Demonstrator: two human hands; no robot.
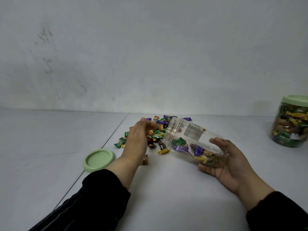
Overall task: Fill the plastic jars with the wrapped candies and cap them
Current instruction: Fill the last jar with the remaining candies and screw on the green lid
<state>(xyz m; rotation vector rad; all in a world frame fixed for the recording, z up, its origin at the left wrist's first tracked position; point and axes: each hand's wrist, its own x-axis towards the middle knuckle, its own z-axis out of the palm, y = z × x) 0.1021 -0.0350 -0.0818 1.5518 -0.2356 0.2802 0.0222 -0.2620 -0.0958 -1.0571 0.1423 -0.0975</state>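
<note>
A clear plastic jar point(191, 130) lies tilted on its side, mouth facing left toward a pile of wrapped candies point(158, 129). Several candies lie inside the jar near its base. My right hand point(233, 164) cups the jar's bottom end, fingers curled round it. My left hand point(138, 140) rests over the pile by the jar's mouth, fingers bent over the candies; whether it grips any is unclear. A pale green lid point(99, 160) lies upside down on the table to the left.
A second jar point(290, 121), full of candies and capped with a green lid, stands at the far right. A seam point(100, 150) runs diagonally across the white table. A grey wall stands just behind the pile.
</note>
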